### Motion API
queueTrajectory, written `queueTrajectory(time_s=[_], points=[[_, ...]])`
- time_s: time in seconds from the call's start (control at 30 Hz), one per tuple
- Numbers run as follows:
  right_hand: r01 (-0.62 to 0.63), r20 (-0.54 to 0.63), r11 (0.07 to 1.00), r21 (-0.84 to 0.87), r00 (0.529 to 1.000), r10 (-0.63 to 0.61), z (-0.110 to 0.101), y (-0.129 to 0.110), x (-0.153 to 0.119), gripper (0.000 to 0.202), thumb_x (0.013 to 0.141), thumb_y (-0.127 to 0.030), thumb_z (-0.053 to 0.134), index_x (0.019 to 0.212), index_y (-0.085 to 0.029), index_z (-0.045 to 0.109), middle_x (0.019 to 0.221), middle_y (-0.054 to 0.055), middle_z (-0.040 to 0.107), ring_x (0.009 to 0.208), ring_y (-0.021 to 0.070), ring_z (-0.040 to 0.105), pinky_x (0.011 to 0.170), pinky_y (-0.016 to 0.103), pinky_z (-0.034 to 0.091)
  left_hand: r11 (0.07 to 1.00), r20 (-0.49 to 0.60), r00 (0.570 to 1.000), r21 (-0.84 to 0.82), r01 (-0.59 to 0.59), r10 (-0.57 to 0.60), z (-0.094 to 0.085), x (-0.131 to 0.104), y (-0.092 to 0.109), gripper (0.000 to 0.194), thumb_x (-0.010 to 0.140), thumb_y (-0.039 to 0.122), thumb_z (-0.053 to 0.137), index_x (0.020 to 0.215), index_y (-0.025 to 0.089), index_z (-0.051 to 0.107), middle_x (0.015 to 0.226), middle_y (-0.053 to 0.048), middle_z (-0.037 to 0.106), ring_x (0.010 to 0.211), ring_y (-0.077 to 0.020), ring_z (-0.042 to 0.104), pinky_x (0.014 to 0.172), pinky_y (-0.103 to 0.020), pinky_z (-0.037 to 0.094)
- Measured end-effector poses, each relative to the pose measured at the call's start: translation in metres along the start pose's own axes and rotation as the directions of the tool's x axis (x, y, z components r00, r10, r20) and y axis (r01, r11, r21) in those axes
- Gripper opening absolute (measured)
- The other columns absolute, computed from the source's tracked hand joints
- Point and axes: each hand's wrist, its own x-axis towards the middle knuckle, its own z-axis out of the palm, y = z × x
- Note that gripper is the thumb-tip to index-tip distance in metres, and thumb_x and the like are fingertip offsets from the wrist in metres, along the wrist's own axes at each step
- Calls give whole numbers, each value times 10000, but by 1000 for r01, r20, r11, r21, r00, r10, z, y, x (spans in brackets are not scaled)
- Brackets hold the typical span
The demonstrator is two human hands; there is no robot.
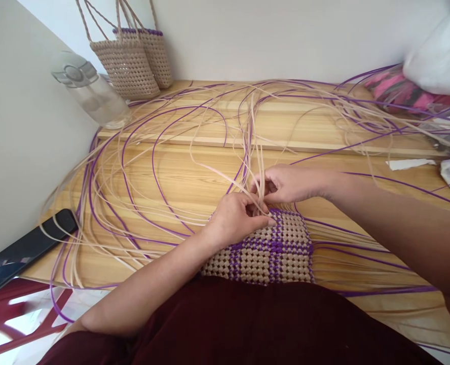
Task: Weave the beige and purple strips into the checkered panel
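A beige and purple woven panel [294, 230] lies at the table's front edge, against my dark red clothing. Long loose beige and purple strands run out from its sides and far edge. My left hand [234, 218] is closed at the panel's far edge, with thumb and fingers pinching a beige strand. Just beyond it, my right hand [280, 185] is closed around beige strands [262, 167] that stand up from the weave. The fingertips of both hands nearly meet, and the exact crossing of the strands between them is partly hidden.
Two woven bags [124, 68] and a clear bottle [103, 99] stand at the back left. A black phone [31, 248] lies at the left edge. A raised wooden ledge [304, 121] runs along the wall under tangled strands. At the right are a pink patterned bundle [396, 91] and a white bag [438, 61].
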Motion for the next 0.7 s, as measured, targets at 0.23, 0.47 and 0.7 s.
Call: queueTrajectory(time_s=[0.23,0.47,0.7], points=[[302,-265,943,-140,906,-329,19,19,-18,218,908,-285,545,990,-205,729,1050,67,691,997,163,615,889,284,453,974,97,995,-223,50,-29,0,6,-8,339,660,413,807,786,124,683,593,40,517,547,-74,400,531,-232,308],[310,-181,885,-347,904,-387,10,14,-24,226,929,-258,504,948,-216,726,1066,65,688,1025,185,594,939,349,434,966,158,987,-256,39,2,-1,7,-9,359,655,415,811,799,125,655,627,34,537,555,-71,413,533,-224,315],[-43,-343,814,-580,919,-197,-16,-16,-62,242,905,-378,544,801,-263,730,841,56,720,1018,287,606,919,476,387,975,173,985,-213,58,-21,-3,7,-6,315,665,366,801,819,131,659,608,32,551,534,-72,417,505,-217,310]])
